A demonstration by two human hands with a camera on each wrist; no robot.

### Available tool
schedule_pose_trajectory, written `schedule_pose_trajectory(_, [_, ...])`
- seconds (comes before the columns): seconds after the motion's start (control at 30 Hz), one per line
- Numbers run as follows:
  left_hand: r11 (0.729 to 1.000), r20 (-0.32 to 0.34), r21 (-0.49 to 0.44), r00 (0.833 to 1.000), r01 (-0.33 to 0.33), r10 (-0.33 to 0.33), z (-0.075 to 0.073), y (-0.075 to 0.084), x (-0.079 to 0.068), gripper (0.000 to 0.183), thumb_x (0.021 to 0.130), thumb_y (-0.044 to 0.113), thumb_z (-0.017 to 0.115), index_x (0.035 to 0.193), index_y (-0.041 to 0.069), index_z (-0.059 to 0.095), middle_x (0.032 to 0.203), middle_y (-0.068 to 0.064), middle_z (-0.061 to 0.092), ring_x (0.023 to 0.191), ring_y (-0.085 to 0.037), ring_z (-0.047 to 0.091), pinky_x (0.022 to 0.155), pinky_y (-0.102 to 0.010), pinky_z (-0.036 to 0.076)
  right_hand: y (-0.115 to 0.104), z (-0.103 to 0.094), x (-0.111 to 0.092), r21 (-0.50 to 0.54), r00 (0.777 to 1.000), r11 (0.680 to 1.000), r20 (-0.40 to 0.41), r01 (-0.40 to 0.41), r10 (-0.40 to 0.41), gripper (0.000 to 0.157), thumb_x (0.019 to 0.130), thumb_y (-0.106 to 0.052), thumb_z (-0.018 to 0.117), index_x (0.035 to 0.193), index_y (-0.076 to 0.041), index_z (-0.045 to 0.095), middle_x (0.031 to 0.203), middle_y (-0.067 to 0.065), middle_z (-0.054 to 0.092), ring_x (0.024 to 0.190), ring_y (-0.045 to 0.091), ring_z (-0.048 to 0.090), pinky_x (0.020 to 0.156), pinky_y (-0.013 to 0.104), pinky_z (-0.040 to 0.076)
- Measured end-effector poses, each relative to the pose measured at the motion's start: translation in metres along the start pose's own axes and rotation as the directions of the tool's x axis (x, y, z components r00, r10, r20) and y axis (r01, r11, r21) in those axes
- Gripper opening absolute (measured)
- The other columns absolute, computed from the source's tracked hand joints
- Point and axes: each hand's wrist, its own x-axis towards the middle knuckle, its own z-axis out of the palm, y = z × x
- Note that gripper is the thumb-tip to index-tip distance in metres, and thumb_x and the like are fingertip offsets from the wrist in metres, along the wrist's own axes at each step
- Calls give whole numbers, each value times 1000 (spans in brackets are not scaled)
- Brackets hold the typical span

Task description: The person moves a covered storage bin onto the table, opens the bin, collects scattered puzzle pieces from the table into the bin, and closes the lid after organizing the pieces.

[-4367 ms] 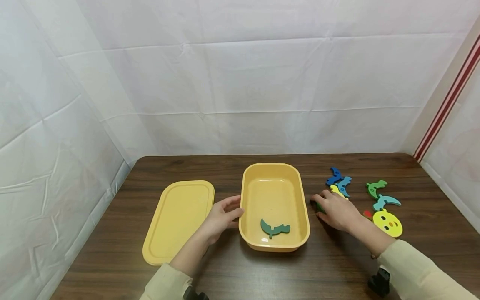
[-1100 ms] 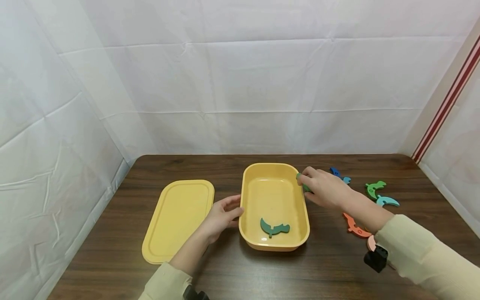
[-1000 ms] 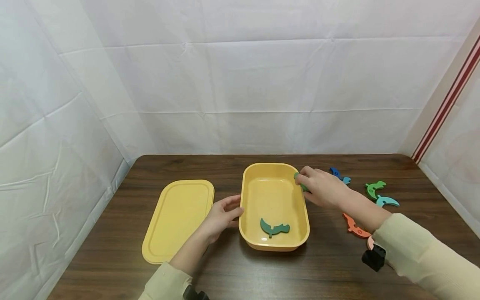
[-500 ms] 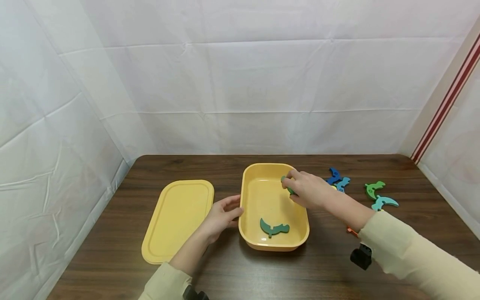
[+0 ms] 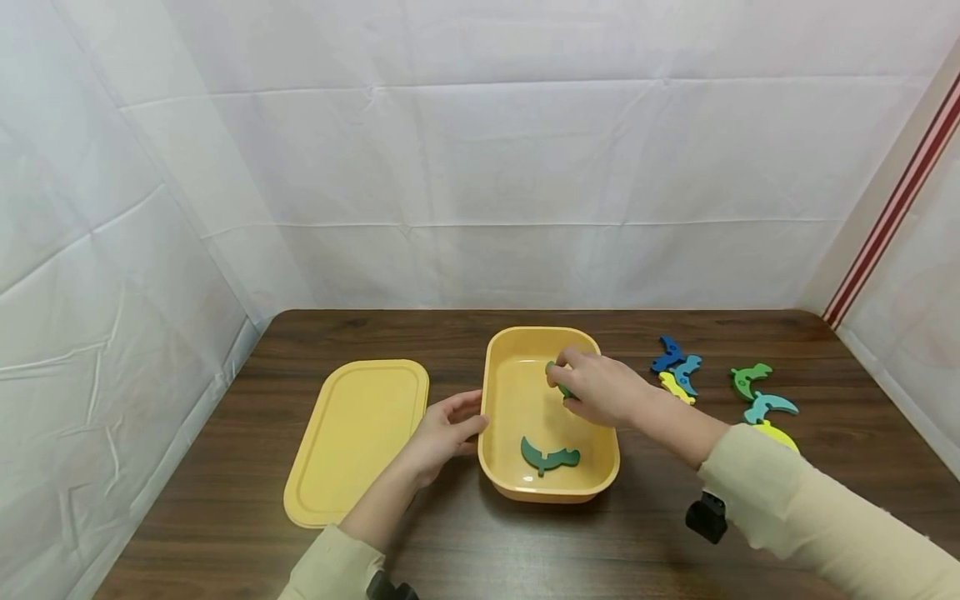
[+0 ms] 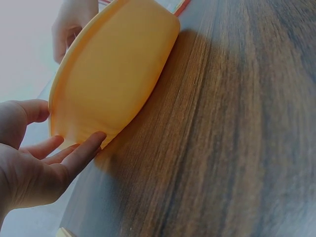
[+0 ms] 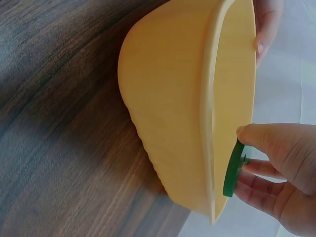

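Note:
A yellow plastic bin [image 5: 525, 408] stands on the table, with a dark green crescent-shaped puzzle piece [image 5: 551, 457] lying on its floor. My right hand [image 5: 600, 387] reaches over the bin's right rim and pinches a second green puzzle piece [image 7: 234, 170] between thumb and fingers, partly hidden by the fingers in the head view. At the bin's left side my left hand [image 5: 444, 437] touches the outer wall with loosely extended fingers, its thumb [image 6: 35, 111] right at the rim.
A flat yellow lid [image 5: 360, 442] lies left of the bin. To the right are blue pieces [image 5: 667, 354], a small yellow piece [image 5: 676, 388], a light green piece [image 5: 750, 379], a turquoise piece [image 5: 771, 406] and a yellow disc [image 5: 777, 435] partly behind the right sleeve.
From the table at right, my right hand has carried the green puzzle piece left, across the rim and over the bin's inside. The left hand and the bin have stayed in place.

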Motion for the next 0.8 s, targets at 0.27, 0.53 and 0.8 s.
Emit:
schedule_pose_trajectory(0.27, [1000,-4,-2,1000,-1,1,0,0,-1,48,90,10,55,135,2,42,133,-20,48,110,-29,56,79,-38,55,-7,6,2,-3,1000,1000,0,31,-31,21,82,-14,68,101,-12,60,108,11,54,81,21,57,60,25,50])
schedule_pose_trajectory(0.53, [1000,-7,1,1000,1,-1,0,0,0,47,90,11,55,135,3,43,133,-20,48,110,-29,56,79,-38,55,-12,11,3,-6,999,999,4,54,-54,22,81,-14,69,101,-11,60,106,11,55,84,24,58,61,27,51])
schedule_pose_trajectory(0.8, [1000,-9,-9,1000,-4,4,1,0,0,47,90,9,55,134,1,43,133,-21,48,111,-32,55,79,-38,55,-13,15,3,2,999,999,19,51,-51,23,81,-14,70,102,-11,60,107,12,55,83,24,58,62,28,51])
